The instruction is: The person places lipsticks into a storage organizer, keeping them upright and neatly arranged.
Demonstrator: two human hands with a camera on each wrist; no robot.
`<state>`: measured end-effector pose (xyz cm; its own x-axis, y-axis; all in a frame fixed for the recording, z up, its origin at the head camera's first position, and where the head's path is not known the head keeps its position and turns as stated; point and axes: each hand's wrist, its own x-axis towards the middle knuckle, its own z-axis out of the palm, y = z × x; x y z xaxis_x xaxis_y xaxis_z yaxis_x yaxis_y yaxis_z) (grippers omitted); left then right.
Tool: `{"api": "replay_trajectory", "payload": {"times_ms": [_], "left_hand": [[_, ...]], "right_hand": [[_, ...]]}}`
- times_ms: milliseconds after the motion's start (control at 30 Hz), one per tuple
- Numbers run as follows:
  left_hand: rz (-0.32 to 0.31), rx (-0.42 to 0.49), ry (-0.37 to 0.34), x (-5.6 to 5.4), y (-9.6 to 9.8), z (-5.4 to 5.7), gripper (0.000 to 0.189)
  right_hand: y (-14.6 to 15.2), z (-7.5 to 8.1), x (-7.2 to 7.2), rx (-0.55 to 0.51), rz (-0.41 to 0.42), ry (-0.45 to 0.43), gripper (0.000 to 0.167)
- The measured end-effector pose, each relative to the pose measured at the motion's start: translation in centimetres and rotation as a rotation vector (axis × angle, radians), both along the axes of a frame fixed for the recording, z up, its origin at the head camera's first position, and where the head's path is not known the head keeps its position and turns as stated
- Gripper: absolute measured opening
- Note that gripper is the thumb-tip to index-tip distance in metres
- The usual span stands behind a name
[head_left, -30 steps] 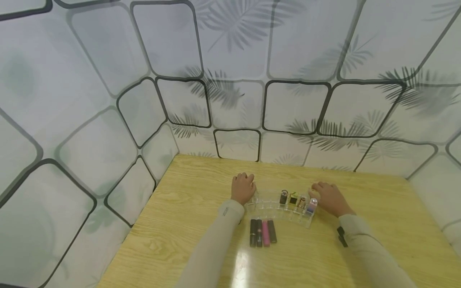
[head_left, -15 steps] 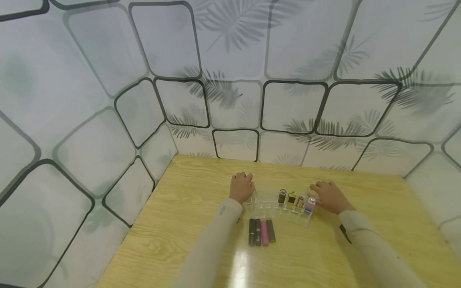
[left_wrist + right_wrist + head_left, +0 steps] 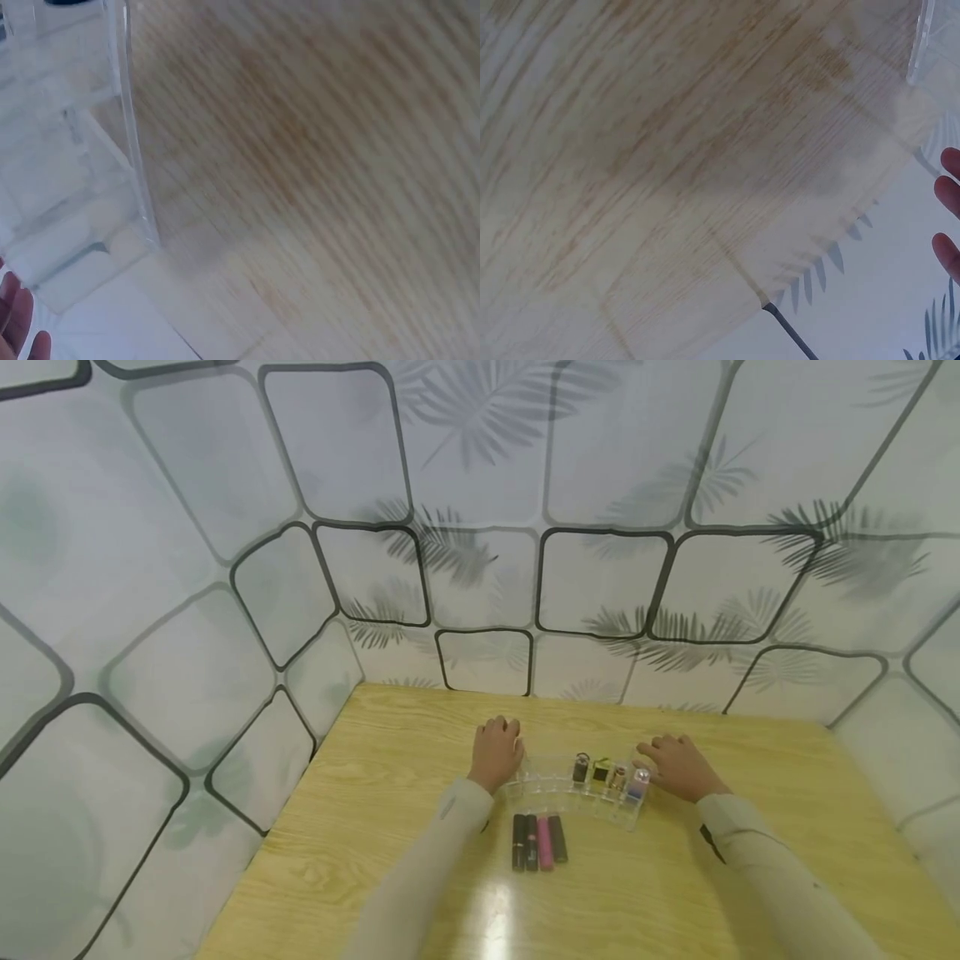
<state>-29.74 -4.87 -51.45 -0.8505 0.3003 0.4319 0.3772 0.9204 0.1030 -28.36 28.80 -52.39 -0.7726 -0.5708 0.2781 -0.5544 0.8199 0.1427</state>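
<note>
A clear stepped cosmetics organizer (image 3: 551, 785) with a curved shape stands on the table. Its right half holds a dark lipstick (image 3: 581, 770), a black-and-gold one (image 3: 601, 772), a gold one (image 3: 618, 778) and a pink-and-blue one (image 3: 637, 785). My left hand (image 3: 496, 754) is at the organizer's left end, fingers loosely bent; the left wrist view has its fingertips (image 3: 19, 311) beside the clear end wall (image 3: 135, 172). At the right end is my right hand (image 3: 678, 767); its fingertips (image 3: 949, 196) look relaxed in the right wrist view. Whether either hand touches the organizer is unclear.
In front of the organizer, several lipstick tubes lie side by side: black ones (image 3: 519, 843), a pink one (image 3: 545, 845) and a dark one (image 3: 557, 839). The wooden table (image 3: 405, 760) meets a patterned wall covering (image 3: 487, 660) at the back and left.
The whole view has shifted slightly, so everything sits a little further left. My right hand's fingers have drawn back slightly from the organizer's end. The lipsticks and organizer keep their places.
</note>
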Motion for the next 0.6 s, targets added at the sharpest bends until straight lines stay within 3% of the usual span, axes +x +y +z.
{"api": "replay_trajectory", "payload": {"times_ms": [200,600], "left_hand": [[-0.05,0.023,0.029,2.4,0.2,0.5,0.012],[-0.138,-0.018,0.078,9.1,-0.3,2.0,0.012]], "right_hand": [[0.0,-0.5,0.1,-0.012,-0.009,0.0,0.028],[0.1,-0.3,0.1,-0.015,-0.015,0.01,0.03]]}}
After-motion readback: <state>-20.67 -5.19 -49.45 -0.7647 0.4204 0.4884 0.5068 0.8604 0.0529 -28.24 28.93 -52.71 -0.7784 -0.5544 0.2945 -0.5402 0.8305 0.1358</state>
